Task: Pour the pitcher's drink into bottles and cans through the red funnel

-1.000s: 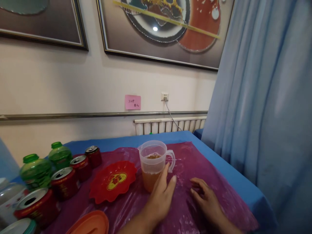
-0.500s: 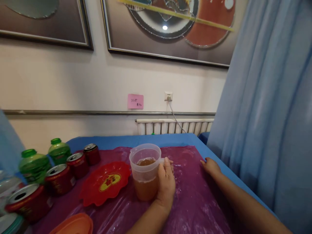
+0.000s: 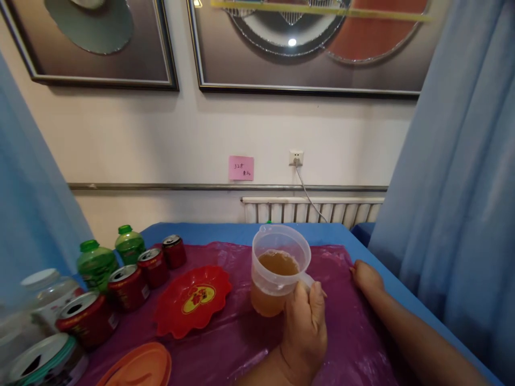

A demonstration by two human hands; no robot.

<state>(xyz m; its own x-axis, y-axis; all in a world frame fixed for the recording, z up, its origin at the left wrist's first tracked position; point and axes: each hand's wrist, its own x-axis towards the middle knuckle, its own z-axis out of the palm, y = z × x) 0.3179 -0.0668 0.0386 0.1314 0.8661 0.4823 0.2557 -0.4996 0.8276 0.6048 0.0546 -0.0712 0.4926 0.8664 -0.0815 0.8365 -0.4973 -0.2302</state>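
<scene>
My left hand [image 3: 304, 327] is wrapped around the handle of a translucent plastic measuring jug [image 3: 277, 271]. Brown liquid with some foam at its rim stands in the jug, which looks slightly tilted above the purple plastic sheet [image 3: 241, 343]. At the right edge of that sheet, my right hand [image 3: 366, 276] is closed, and its fingers seem to pinch the sheet's wrinkled edge. A red plate [image 3: 173, 311] with a scalloped rim and a yellow emblem lies left of the jug, apart from both hands.
Several red cans [image 3: 129, 287] line the left side, along with green bottles [image 3: 96, 265] and a clear jar [image 3: 48, 300]. An orange lid-like dish [image 3: 139, 367] lies near the front. Behind the blue-covered table [image 3: 225, 231] is a radiator [image 3: 314, 209]; a blue curtain [image 3: 454, 203] hangs at the right.
The jug has moved right, away from the plate, and its handle has turned toward me. My right hand's fingers have closed at the sheet's edge. The camera view has shifted left.
</scene>
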